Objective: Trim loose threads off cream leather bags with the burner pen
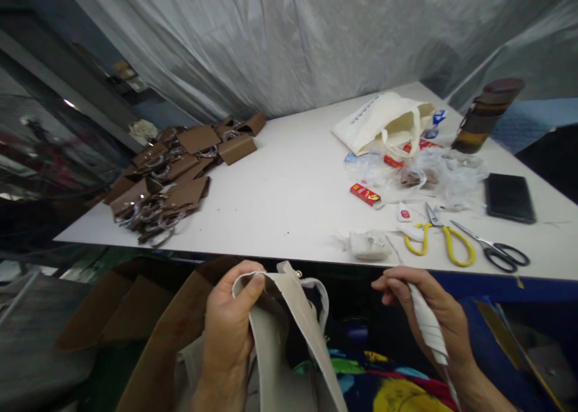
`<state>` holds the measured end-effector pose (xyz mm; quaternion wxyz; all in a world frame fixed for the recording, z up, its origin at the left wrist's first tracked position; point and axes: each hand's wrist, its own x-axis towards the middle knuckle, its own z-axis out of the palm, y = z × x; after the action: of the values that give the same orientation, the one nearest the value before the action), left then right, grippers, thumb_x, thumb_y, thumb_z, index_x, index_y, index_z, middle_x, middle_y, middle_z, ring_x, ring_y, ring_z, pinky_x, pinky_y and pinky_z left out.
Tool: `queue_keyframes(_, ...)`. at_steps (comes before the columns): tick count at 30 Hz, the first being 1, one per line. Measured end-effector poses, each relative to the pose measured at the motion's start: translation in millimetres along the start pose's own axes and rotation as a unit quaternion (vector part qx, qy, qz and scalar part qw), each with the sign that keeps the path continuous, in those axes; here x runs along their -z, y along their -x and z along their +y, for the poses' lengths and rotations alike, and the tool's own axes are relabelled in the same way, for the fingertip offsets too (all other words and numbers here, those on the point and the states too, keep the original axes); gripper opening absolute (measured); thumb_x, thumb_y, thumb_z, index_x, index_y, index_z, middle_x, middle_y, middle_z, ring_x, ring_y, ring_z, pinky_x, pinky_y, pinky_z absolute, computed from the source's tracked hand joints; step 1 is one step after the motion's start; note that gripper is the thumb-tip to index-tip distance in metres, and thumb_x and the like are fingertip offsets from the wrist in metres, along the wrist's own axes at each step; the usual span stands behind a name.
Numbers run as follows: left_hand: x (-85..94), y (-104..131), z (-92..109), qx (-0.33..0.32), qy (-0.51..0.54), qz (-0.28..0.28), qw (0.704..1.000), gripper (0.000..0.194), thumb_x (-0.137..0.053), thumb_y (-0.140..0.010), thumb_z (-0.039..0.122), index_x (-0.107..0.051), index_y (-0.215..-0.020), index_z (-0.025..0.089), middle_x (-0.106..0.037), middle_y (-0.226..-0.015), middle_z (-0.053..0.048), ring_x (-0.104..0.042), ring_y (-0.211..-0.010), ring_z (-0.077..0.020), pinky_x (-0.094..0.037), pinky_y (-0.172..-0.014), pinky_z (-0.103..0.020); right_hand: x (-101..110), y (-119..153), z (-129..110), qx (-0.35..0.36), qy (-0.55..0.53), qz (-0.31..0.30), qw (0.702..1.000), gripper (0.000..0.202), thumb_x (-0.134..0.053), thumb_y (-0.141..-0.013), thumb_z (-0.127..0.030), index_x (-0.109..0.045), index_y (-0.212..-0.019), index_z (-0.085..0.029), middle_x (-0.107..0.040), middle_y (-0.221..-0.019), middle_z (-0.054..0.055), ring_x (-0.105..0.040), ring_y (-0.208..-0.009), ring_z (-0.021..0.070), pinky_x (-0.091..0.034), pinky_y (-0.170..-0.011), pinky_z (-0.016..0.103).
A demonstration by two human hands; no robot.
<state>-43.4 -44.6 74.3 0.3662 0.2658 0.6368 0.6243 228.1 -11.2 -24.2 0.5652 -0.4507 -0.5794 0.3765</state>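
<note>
Gripping: left hand (228,330) closed on the pale strap (298,315) of a cloth bag (275,370), thumb pressed on the strap's folded edge, fingers (217,303) wrapped behind it.
Right hand: (428,315) fingers (397,285) curled together around a white wrapped stick (427,324), slanting down past the wrist.
Bag in hand: stiff beige fabric, flat woven strap, held below the near edge of the worktop (289,189), over a bright printed cloth (388,388).
Worktop surface: smooth, white, matte, speckled with small scraps.
Left heap: brown card pieces (171,171), folded and flat, mixed with metal rings, piled loosely at the far left corner.
Far right: cream tote bag (383,123) lying on its side, soft and creased, mouth toward the clear crumpled plastic wrap (424,171); contents cannot be made out.
Small items: red box (365,194), rectangular; a grey lumpy pad (369,244) near the edge.
Cutting tools: yellow-handled scissors (440,237) just beside black-handled scissors (497,249), both flat.
Dark things: black flat case (509,196); striped brown cylinder (485,115) upright at the far corner.
Below left: brown cardboard box (135,321), flaps open, inside not visible.
Backdrop: wrinkled grey plastic sheet (289,38).
</note>
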Motion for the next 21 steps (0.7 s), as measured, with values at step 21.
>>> queue_keyframes(21,98.1,51,-94,-0.058,-0.192,0.248,0.948,0.056,-0.080,-0.068,0.066,-0.074,-0.091,0.016,-0.074,-0.077,-0.005,-0.068,-0.075,-0.0250,-0.054,-0.070,-0.034,-69,9,12,0.155,0.159,-0.251,0.942,0.035,-0.059,-0.104,-0.024,-0.052,-0.138,-0.029,-0.067,-0.143,0.008,-0.072,-0.119,0.0240,-0.060,-0.097,0.034)
